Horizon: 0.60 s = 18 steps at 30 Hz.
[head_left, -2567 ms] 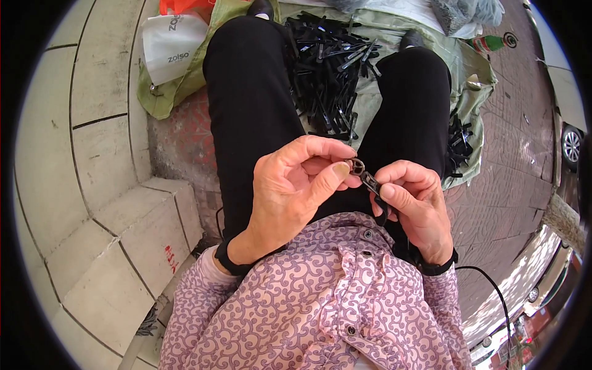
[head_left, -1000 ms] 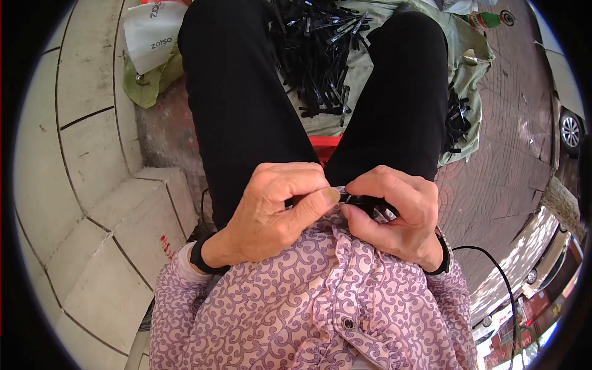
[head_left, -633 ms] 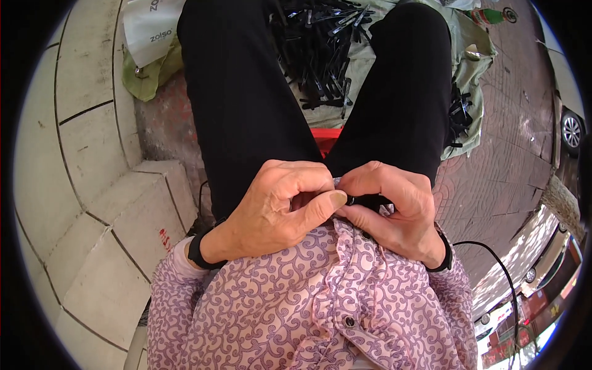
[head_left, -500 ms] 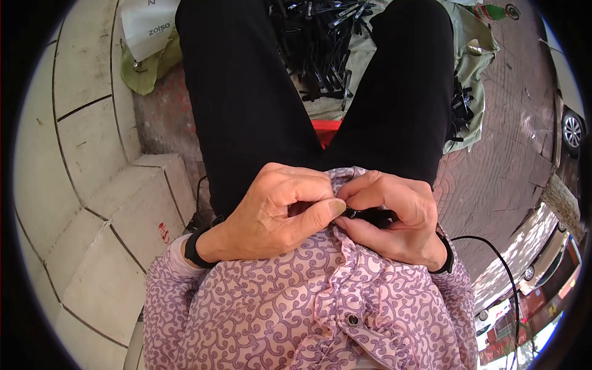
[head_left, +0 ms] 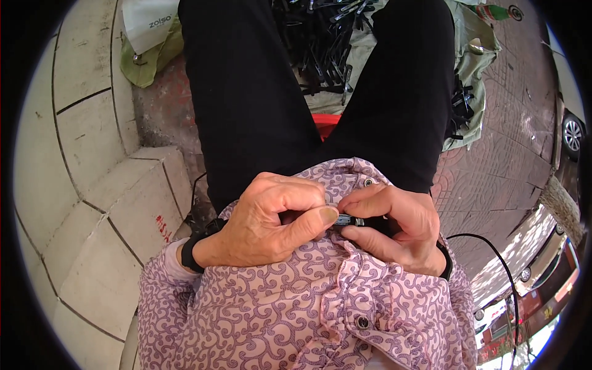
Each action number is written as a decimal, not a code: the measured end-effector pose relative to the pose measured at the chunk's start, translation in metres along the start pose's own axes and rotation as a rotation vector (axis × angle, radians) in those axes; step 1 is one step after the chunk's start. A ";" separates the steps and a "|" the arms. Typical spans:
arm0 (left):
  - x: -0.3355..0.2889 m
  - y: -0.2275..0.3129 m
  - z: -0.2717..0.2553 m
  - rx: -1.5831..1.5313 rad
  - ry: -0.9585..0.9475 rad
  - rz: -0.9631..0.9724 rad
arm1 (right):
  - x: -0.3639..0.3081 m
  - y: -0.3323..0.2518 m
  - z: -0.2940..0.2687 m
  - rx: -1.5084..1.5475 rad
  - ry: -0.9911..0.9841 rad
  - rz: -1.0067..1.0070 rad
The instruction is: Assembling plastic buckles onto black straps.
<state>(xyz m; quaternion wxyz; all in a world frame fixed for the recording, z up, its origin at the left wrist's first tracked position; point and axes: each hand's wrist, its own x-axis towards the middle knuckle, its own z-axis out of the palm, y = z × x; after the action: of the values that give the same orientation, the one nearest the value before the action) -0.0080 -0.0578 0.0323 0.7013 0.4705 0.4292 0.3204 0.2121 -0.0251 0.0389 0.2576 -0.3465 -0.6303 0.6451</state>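
Observation:
Over my lap, my left hand (head_left: 265, 219) and my right hand (head_left: 399, 225) meet at a small narrow black piece (head_left: 350, 220) with a shiny, glassy-looking strip and a bright metal end. The left thumb and fingers pinch one end of it. At the other end it sits between the right thumb and forefinger. More of a dark part shows inside the right palm, and the fingers partly hide it. The exact kind of piece is unclear. Beneath the hands is the patterned pink and purple shirt (head_left: 265, 314), which has dark snap buttons.
Past my knees, a pile of similar black slender pieces (head_left: 317, 58) lies on a pale green sheet (head_left: 364, 52). Something red (head_left: 325, 125) shows between my thighs. A tiled step (head_left: 142, 179) is at the left, near a white bag (head_left: 148, 24). A black cable (head_left: 493, 246) curves at the right.
My hands have shifted slightly apart, so more of the black piece shows between them. The shirt hem has spread forward, and one more snap button shows.

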 end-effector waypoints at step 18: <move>-0.003 -0.001 0.005 -0.095 0.003 -0.050 | -0.006 0.008 -0.004 0.195 -0.035 0.041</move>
<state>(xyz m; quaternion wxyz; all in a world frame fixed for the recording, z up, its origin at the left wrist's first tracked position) -0.0046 -0.0623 0.0332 0.7299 0.4253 0.4263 0.3236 0.2196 -0.0274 0.0314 0.2658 -0.3212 -0.5618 0.7146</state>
